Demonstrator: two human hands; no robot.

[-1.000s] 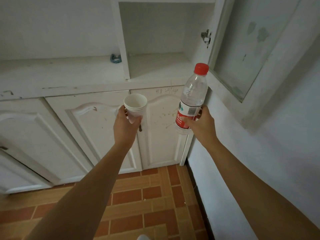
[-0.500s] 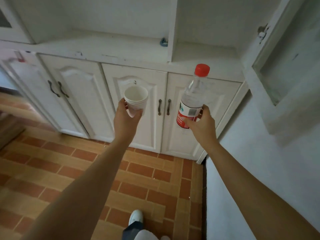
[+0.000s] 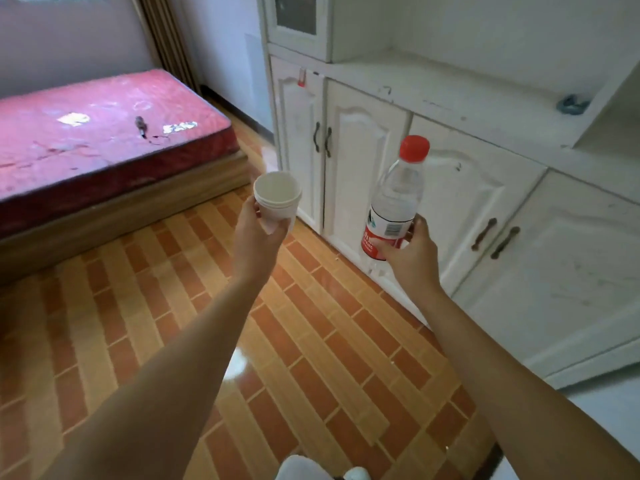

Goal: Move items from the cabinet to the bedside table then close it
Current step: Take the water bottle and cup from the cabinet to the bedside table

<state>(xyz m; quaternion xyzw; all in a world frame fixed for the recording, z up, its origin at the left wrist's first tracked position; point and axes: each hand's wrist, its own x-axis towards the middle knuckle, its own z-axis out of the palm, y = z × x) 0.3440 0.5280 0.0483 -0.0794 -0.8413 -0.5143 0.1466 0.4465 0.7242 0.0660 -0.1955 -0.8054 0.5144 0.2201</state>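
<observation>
A stack of white paper cups point(image 3: 277, 202) is held in the left hand's point(image 3: 254, 237) grip, and a red-capped water bottle point(image 3: 396, 199) in the right hand's point(image 3: 410, 251), before the white cabinet point(image 3: 363, 161), above the tiled floor point(image 3: 311, 341).

Stacked white paper cups point(image 3: 277, 199) upright, held at base. Clear bottle point(image 3: 394, 202), red cap, red-white label, tilted slightly, held low. White cabinet point(image 3: 363, 161) lower doors closed.

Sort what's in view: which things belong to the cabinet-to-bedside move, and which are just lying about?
Job:
- stack of white paper cups, in left hand
- clear plastic water bottle with red cap, in right hand
- white wooden cabinet

Lying about:
- red mattress
- small blue object on the cabinet counter
</observation>
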